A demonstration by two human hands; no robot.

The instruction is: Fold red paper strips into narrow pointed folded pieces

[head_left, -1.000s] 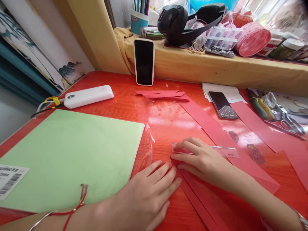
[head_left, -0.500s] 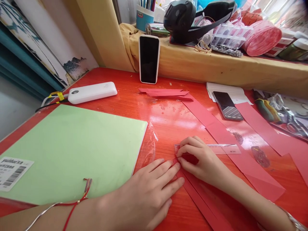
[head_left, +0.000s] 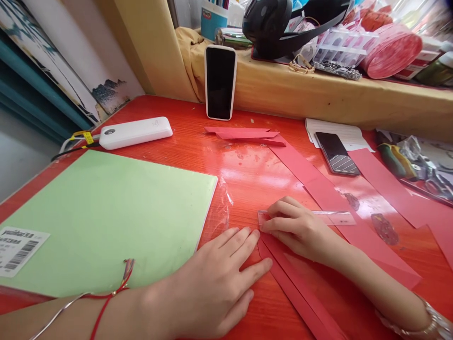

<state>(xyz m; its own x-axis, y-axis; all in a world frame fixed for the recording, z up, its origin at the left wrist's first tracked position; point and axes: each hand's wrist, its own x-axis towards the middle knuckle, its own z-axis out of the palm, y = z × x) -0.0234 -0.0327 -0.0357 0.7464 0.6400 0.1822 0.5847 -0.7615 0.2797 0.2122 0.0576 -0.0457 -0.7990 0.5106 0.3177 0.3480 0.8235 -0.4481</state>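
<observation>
Steadying a folded red paper strip (head_left: 297,293), the left hand (head_left: 219,278) lies splayed at its far tip, presumably preventing slippage; opposite, the right hand (head_left: 300,231) bunches its fingers, any pinch indiscernible.

On the left wrist (head_left: 136,309) a knotted red cord (head_left: 113,293) and silver bangle (head_left: 61,311) are worn; on the right wrist (head_left: 403,298), a shiny bracelet (head_left: 435,322).
</observation>
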